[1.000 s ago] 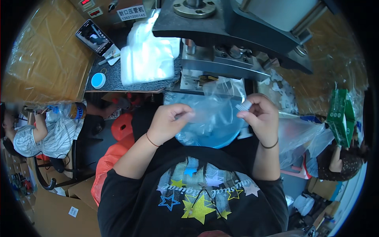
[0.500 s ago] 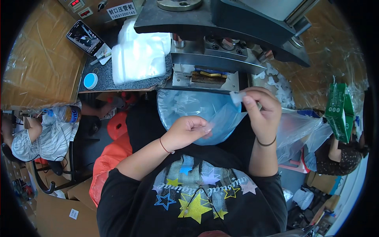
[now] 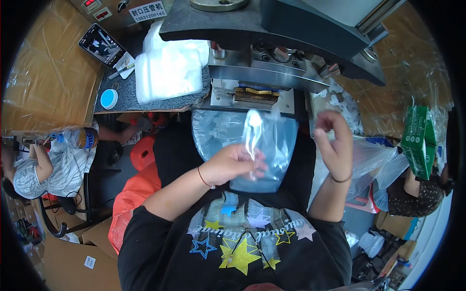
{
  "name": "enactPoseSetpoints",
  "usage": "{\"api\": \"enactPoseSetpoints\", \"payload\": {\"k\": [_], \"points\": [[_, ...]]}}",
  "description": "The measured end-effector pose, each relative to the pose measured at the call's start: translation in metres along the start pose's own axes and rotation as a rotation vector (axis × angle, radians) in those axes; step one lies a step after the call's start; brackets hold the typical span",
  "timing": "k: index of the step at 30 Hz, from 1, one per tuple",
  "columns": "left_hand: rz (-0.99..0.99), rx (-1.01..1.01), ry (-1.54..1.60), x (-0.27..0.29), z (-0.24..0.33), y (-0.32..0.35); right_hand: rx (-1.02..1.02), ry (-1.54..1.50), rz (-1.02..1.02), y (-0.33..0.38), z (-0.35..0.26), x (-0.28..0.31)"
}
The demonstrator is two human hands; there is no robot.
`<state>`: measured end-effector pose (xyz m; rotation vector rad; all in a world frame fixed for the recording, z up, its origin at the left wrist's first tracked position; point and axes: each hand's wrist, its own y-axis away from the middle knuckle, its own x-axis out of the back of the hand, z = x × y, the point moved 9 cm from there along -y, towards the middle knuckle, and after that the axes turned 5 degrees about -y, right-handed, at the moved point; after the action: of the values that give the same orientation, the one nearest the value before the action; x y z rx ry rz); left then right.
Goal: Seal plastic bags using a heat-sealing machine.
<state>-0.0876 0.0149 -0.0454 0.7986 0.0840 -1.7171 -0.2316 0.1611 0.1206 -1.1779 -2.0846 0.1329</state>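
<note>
My left hand (image 3: 235, 164) is closed around a clear plastic bag (image 3: 277, 148), which hangs in front of my lap and catches the light. Behind it is a bluish container (image 3: 206, 133) with more clear plastic pieces inside. My right hand (image 3: 336, 145) is lifted off to the right of the bag, thumb and fingers apart, and nothing shows in it. Beyond both hands stands a press machine (image 3: 267, 72), its metal bed with a brass-coloured strip (image 3: 257, 93) just past the container.
White plastic scraps (image 3: 340, 104) lie right of the press. A stack of clear bags (image 3: 169, 72), a phone (image 3: 102, 46) and a blue-lidded round tub (image 3: 109, 99) sit on the left bench. A green box (image 3: 418, 140) is at far right. Other people sit on both sides.
My right hand has let go of a small white piece at the bag's corner and moved right. The bag in my left hand now hangs spread out, lower and nearer me.
</note>
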Motion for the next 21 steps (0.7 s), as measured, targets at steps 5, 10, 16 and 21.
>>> {"api": "enactPoseSetpoints", "payload": {"k": [5,10,16,21], "points": [[0.141,-0.063,-0.029,0.028,0.049,-0.015,-0.095,-0.148,-0.802,0.049,-0.007,-0.037],[0.133,-0.038,0.044,0.030,0.054,-0.017,-0.173,-0.038,-1.208,0.111,0.019,-0.123],[0.848,-0.710,-0.697,0.097,0.124,0.042,0.211,0.040,-0.640,0.112,0.099,-0.223],[1.065,-0.411,-2.114,0.107,0.134,0.073,-0.586,-1.057,-0.408,0.068,0.079,-0.230]]}}
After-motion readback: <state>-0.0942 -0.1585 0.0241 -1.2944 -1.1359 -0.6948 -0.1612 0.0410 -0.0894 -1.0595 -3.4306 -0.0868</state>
